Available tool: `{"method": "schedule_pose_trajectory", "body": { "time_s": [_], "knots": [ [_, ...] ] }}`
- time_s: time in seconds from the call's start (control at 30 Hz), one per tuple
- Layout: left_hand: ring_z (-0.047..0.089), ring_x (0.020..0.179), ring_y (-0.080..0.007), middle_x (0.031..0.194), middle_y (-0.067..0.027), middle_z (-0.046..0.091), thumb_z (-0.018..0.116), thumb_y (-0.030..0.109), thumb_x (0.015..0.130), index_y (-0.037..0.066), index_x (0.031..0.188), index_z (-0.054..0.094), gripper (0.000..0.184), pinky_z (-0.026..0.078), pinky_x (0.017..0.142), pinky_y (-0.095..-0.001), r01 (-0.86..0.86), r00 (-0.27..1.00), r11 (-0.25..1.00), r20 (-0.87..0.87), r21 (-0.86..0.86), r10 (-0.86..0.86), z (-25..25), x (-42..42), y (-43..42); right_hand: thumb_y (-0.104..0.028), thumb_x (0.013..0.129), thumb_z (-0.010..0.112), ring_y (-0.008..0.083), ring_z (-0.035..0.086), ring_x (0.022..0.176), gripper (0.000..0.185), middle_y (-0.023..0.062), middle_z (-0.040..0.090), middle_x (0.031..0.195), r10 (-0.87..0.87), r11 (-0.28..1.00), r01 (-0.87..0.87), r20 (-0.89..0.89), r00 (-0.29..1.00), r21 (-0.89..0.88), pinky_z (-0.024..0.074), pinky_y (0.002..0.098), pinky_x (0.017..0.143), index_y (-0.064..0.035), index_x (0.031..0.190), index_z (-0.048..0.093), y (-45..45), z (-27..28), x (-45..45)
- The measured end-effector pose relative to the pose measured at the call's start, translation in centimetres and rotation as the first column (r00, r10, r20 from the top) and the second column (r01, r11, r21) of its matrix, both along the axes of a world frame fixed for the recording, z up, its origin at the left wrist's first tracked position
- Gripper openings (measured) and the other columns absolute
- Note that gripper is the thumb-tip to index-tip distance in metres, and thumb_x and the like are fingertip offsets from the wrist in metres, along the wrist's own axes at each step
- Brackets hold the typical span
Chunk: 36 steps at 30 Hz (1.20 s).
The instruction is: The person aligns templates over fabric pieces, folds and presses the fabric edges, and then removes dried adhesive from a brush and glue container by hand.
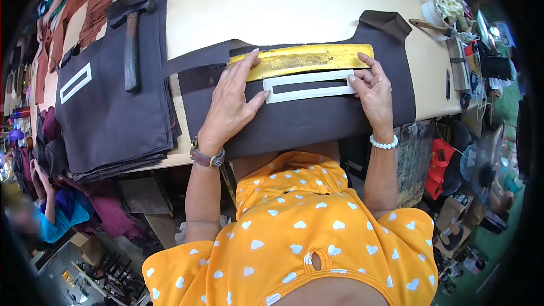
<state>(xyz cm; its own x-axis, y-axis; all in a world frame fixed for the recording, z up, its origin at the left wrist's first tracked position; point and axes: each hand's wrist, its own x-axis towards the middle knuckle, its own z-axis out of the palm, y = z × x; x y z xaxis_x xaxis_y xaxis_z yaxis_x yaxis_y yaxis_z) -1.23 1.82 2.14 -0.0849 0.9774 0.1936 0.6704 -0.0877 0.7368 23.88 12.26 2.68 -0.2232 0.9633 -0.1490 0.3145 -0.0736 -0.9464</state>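
Note:
A dark fabric piece lies flat at the table's front edge. Across it runs a long yellow strip with a worn middle. Just below the strip is a white rectangular frame with a long slot. My left hand rests with fingers apart, its fingertips on the yellow strip's left end and its thumb at the frame's left end. My right hand pinches the frame's right end between thumb and finger, while its index finger touches the yellow strip's right end.
On the left, a hammer and another white frame lie on stacked dark fabric. Rust-coloured cloth is behind. A pen and a brush lie on the right. A co-worker's arm shows at far left.

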Motion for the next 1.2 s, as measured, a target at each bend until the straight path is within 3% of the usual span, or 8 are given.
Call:
{"method": "schedule_pose_trajectory", "body": {
  "time_s": [0.13, 0.27, 0.53, 0.73, 0.93, 1.2],
  "knots": [
    [0.049, 0.113, -0.0291, 0.119, -0.0141, 0.055, 0.069, 0.008, 0.073, 0.005, 0.135, 0.038, 0.069, 0.036, 0.099, -0.0377, -0.009, 1.0, 1.0, -0.016, -0.018, 0.009, 0.1, 0.2, 0.1, 0.001, 0.081, 0.06, 0.0067, 0.055, 0.071, 0.047, 0.0057, 0.063, 0.081, -0.045, 0.998, 0.046, -0.018, 0.999, 0.035, 0.0449, 0.0198, 0.065, 0.0072, 0.125, 0.044, -0.5, -0.3, -0.1],
    [0.048, 0.115, -0.0284, 0.12, -0.0141, 0.054, 0.068, 0.009, 0.074, 0.004, 0.135, 0.038, 0.068, 0.035, 0.1, -0.0374, -0.012, 1.0, 1.0, -0.017, -0.017, 0.012, 0.2, 0.3, 0.0, 0.002, 0.078, 0.061, 0.0087, 0.057, 0.065, 0.045, 0.0076, 0.064, 0.077, -0.117, 0.96, 0.081, 0.119, 0.986, 0.267, 0.0463, 0.0221, 0.061, 0.0076, 0.121, 0.047, -1.3, -0.2, 0.2],
    [0.049, 0.116, -0.0289, 0.122, -0.0153, 0.054, 0.067, 0.006, 0.075, 0.004, 0.134, 0.038, 0.066, 0.035, 0.101, -0.0365, -0.028, 0.999, 0.999, -0.017, -0.047, 0.027, 0.3, 0.5, -0.1, -0.001, 0.076, 0.063, 0.009, 0.056, 0.061, 0.045, 0.0078, 0.063, 0.073, -0.211, 0.954, 0.186, 0.083, 0.974, 0.236, 0.0472, 0.0236, 0.06, 0.0085, 0.117, 0.049, -1.3, -0.6, -0.1],
    [0.049, 0.115, -0.0293, 0.121, -0.0157, 0.053, 0.067, 0.004, 0.074, 0.003, 0.133, 0.039, 0.066, 0.036, 0.1, -0.0363, -0.008, 0.999, 1.0, -0.038, -0.021, 0.008, 0.3, 0.4, 0.0, -0.001, 0.077, 0.063, 0.0117, 0.061, 0.066, 0.044, 0.0119, 0.067, 0.082, -0.244, 0.944, 0.187, 0.195, 0.95, 0.272, 0.0485, 0.025, 0.062, 0.0087, 0.117, 0.049, -2.8, 0.8, -1.0],
    [0.049, 0.115, -0.0289, 0.121, -0.0156, 0.053, 0.067, 0.003, 0.073, 0.003, 0.133, 0.04, 0.065, 0.036, 0.1, -0.0364, -0.016, 0.999, 1.0, -0.036, -0.023, 0.016, 0.2, 0.5, -0.1, 0.0, 0.079, 0.063, 0.0125, 0.061, 0.072, 0.043, 0.0131, 0.067, 0.087, -0.232, 0.961, 0.227, 0.014, 0.973, 0.159, 0.0489, 0.0247, 0.064, 0.0093, 0.118, 0.048, -2.5, -0.2, -0.5],
    [0.046, 0.116, -0.0316, 0.123, -0.0166, 0.052, 0.066, 0.012, 0.076, 0.004, 0.134, 0.039, 0.063, 0.036, 0.099, -0.0383, -0.013, 0.998, 1.0, -0.059, -0.027, 0.011, -0.1, 0.4, -0.2, 0.002, 0.078, 0.062, 0.012, 0.061, 0.074, 0.046, 0.0108, 0.063, 0.087, -0.273, 0.943, 0.273, -0.03, 0.962, 0.192, 0.0496, 0.0233, 0.064, 0.0074, 0.121, 0.046, -2.7, -0.3, -1.1]
  ]
}}
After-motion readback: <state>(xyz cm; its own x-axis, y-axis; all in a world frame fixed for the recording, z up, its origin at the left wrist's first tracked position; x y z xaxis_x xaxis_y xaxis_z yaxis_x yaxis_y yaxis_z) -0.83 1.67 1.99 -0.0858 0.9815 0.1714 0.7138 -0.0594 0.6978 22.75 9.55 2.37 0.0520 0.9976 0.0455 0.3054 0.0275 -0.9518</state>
